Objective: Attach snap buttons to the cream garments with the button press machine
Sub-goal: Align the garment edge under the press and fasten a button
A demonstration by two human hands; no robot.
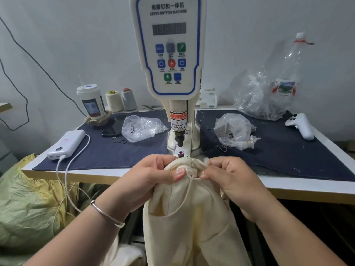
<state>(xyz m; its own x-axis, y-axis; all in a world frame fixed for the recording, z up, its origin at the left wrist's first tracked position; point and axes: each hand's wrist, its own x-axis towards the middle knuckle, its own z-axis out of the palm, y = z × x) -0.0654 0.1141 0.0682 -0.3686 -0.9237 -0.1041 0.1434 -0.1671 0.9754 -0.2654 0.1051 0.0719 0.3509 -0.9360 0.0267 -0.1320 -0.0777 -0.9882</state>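
Observation:
A cream garment (190, 212) with a drawstring hangs off the table's front edge. My left hand (155, 173) pinches its gathered top edge on the left, thumb on the fabric. My right hand (228, 175) pinches the same edge on the right. The bunched edge sits just in front of the lower die (180, 153) of the white servo button machine (169, 54). The machine's upper punch (180, 140) stands raised above the die, apart from the fabric.
Two clear plastic bags (141, 127) (233, 131) of small parts lie on the dark cloth either side of the machine. A power bank (67, 144), a phone, a cup (91, 101), thread cones, a white controller (301, 125) and a large bag with a bottle (269, 96) also sit on the table.

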